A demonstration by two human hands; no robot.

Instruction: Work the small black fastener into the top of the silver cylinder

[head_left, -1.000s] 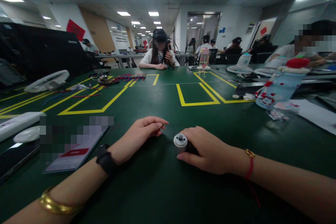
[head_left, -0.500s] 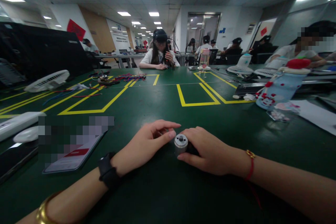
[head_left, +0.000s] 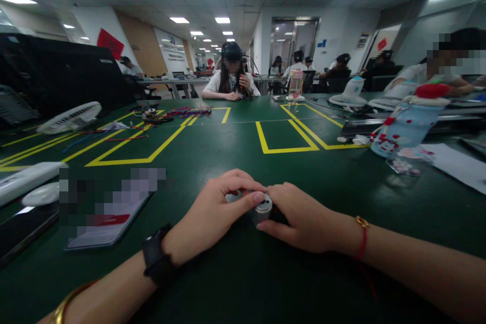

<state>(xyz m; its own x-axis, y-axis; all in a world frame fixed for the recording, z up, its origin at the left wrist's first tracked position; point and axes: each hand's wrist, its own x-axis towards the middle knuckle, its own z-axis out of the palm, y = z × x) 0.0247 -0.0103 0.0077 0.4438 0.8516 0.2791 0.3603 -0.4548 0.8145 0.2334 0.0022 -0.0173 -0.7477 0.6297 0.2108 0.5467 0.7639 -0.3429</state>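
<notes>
On the dark green table mat (head_left: 235, 283), near edge, centre: a small silver metal cylinder (head_left: 261, 208), looks like a little motor, lying on its side. Its round end face points left and slightly up, toward the left hand; long axis runs roughly left to right, with the rear end hidden under the right hand.

Right hand (head_left: 304, 220): curled over the cylinder's body, thumb beneath, fingers over the top, holding it against the mat. Red cord bracelet at the wrist.

Left hand (head_left: 212, 215): fingers drawn together, fingertip (head_left: 258, 196) touching the rim of the end face. A second small silvery piece (head_left: 233, 195) shows just under these fingers; cannot tell whether it is pinched or only lying there. Black watch on the wrist.

Both hands meet at the cylinder; the left is on the open end, the right covers the body.

Around: a phone (head_left: 106, 223) flat on the mat to the left, a white fan (head_left: 70, 117) farther back left, yellow tape outlines (head_left: 283, 136) mid-table, a pale blue bottle with a red cap (head_left: 406, 126) to the right. Other people sit at the far edges.
</notes>
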